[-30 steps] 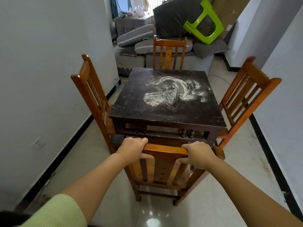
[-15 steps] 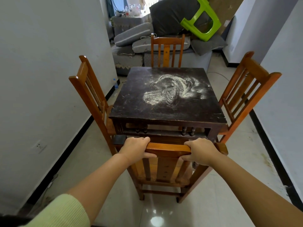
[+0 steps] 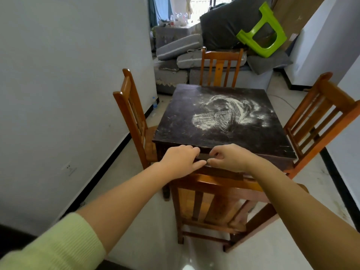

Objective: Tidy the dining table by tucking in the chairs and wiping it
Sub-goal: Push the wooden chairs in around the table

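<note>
I am seeing both hands meeting at the near edge of the dining table, just above the top rail of the near chair, which is sitting tucked right under that edge. The left hand is lying with fingers loosely curled against the table's rim, clamped on nothing; the right hand is curling its fingertips at the same rim, and I cannot tell whether it is pinching anything. Half a second ago both hands were gripping the chair's rail; they are now off it and further forward. White powder is smeared across the dark tabletop. The left chair, right chair and far chair are standing round it, and a green stool is lying on piled cushions behind
</note>
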{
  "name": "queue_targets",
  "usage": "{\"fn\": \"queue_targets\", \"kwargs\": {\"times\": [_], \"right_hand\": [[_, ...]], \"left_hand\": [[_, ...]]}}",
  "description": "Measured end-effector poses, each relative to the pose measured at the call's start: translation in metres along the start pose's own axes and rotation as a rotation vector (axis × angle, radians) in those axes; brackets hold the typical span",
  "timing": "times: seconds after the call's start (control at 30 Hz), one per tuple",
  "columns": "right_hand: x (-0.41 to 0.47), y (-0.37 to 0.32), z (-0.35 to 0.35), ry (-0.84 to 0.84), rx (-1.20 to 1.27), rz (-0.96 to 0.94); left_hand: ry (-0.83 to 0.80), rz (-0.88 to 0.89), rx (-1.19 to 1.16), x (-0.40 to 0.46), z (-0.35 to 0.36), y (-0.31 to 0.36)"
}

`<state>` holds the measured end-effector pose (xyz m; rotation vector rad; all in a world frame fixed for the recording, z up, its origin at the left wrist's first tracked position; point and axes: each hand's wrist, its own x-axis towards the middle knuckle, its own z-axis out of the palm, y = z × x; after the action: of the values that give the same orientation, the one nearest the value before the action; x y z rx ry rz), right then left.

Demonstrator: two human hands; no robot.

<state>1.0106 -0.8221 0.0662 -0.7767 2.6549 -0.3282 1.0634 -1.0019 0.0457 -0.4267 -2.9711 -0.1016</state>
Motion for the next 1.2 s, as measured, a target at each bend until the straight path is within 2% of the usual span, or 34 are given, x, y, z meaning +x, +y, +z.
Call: {"fn": "queue_targets", "kwargs": {"times": [0.17, 0.6, 0.7, 0.83, 0.97, 1.2], "right_hand": [[0.052, -0.016, -0.004, -0.035, -0.096, 0.037], [0.191, -0.041, -0.005, -0.237, -0.247, 0.004], [0.218, -0.051, 0.004, -0.249, -0.273, 0.004], [0.245, -0.058, 0.008, -0.235, -0.285, 0.032], [0.278, -0.061, 0.014, -0.227, -0.277, 0.157], [0.347, -0.085, 0.001, -0.134, -0.146, 0.376]], "left_hand": [[-0.137, -0.151, 0.056, 0.014, 0.005, -0.068], [-0.257, -0.244, -0.028, 0.067, 0.042, -0.192], [-0.335, -0.263, -0.031, 0.075, 0.060, -0.220], [-0.362, -0.185, -0.039, 0.100, 0.075, -0.252], [-0.443, 0.006, -0.029, 0.145, 0.095, -0.292], [-0.389, 0.332, 0.050, 0.230, 0.071, -0.349]]}}
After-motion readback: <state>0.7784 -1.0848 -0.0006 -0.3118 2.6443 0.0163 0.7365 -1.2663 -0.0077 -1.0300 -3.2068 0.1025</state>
